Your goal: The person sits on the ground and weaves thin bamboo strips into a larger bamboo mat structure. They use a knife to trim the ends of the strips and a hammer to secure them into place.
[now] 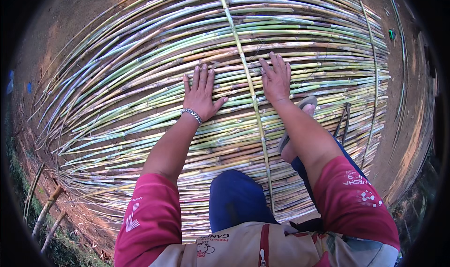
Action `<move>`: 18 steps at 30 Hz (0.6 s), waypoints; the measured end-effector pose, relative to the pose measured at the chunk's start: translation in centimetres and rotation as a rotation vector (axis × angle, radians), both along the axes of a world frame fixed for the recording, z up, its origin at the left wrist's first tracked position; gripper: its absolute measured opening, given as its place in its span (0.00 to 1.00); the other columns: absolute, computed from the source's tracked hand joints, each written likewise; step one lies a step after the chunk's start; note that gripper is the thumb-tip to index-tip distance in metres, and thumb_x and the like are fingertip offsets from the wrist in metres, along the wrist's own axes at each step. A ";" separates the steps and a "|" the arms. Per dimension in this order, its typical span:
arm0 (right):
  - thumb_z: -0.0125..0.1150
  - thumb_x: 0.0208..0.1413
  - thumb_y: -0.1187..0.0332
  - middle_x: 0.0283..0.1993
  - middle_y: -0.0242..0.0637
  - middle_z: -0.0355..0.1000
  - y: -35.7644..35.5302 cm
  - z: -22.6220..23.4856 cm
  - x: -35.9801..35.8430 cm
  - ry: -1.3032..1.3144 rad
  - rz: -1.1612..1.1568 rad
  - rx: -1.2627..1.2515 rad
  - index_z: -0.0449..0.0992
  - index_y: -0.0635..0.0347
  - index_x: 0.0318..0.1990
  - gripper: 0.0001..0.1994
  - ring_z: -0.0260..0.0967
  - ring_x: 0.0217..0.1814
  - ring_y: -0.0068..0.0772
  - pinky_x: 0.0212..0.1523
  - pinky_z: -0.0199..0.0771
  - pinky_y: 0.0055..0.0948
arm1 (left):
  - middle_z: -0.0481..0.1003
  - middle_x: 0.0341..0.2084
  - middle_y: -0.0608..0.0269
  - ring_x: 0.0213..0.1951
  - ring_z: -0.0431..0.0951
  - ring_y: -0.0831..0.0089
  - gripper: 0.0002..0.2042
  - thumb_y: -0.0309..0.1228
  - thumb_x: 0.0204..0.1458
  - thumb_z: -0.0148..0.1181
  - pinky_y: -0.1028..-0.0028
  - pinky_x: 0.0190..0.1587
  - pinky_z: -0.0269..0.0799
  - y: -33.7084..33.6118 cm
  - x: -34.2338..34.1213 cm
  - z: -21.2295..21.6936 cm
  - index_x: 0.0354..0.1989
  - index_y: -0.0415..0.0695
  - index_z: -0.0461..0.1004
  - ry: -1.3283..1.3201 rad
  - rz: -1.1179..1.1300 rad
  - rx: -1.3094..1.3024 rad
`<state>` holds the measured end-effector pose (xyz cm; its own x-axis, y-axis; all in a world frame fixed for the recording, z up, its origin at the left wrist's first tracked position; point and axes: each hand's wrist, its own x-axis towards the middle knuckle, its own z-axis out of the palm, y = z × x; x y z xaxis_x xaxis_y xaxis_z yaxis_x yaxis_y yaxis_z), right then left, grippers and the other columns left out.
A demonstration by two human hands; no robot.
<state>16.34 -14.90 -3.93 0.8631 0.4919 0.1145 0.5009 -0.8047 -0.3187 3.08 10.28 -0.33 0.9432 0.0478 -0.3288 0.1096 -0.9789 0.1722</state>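
Note:
Long green and purplish canes [154,86] lie side by side in a wide mat on the ground. My left hand [200,92] rests palm down on them, fingers spread, a chain bracelet at the wrist. To the right, my right hand [277,79] also presses flat on the canes, fingers stretched out. Between the two hands a single crosswise cane [249,77] runs over the mat from far to near. Another crosswise cane [373,56] spans the right end of the mat. Neither hand grips anything.
Pliers or a similar dark two-handled tool [344,122] lie on the canes beside my sandalled foot [308,108]. Loose canes [401,65] lie on the dirt at the right. A small green object [391,34] sits nearby. Wooden stakes [47,210] stand at the lower left.

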 end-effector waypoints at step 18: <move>0.64 0.56 0.68 0.52 0.33 0.70 -0.5 1.1 -0.4 -0.033 0.042 0.143 0.80 0.49 0.53 0.16 0.62 0.64 0.43 0.73 0.53 0.57 | 0.41 0.81 0.51 0.81 0.35 0.53 0.50 0.65 0.60 0.50 0.44 0.78 0.25 -0.8 -0.2 0.1 0.79 0.39 0.44 0.016 0.009 0.067</move>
<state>15.90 -15.44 -2.81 0.8364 0.5045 0.2143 0.5457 -0.7301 -0.4112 2.93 9.52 -0.20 0.9372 0.0784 -0.3398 0.1205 -0.9872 0.1045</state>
